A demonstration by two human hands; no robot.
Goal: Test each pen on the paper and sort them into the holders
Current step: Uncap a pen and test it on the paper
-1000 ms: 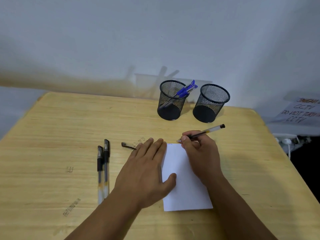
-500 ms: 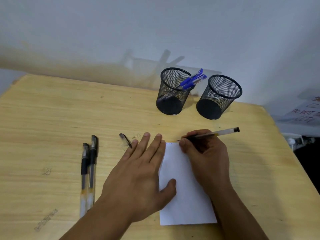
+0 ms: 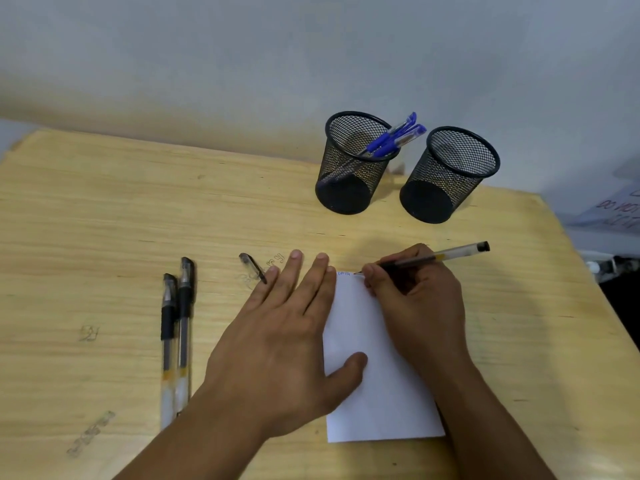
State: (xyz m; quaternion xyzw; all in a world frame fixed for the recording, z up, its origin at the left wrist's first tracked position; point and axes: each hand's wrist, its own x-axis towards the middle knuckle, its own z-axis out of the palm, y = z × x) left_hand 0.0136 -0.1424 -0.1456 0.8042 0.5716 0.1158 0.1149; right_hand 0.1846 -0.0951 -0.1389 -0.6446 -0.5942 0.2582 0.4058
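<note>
My left hand (image 3: pixel 284 344) lies flat and unclenched on the white paper (image 3: pixel 377 393), pinning its left edge to the wooden table (image 3: pixel 104 220). My right hand (image 3: pixel 415 306) grips a black pen (image 3: pixel 436 258), tip at the paper's top edge beside small marks. Two capped black pens (image 3: pixel 176 334) lie left; a loose cap (image 3: pixel 252 266) sits by my fingertips. Farther off stand two mesh holders, the left holder (image 3: pixel 353 164) with blue pens (image 3: pixel 394 136), the right holder (image 3: pixel 446 174) beside it.

Two round black wire-mesh cups (image 3: pixel 353 164) have a criss-cross pattern, and the left one holds bright blue plastic pens (image 3: pixel 394 138). The flat white paper sheet (image 3: pixel 381 386) lies on a yellow wooden surface (image 3: pixel 104 220) with wavy grain lines.
</note>
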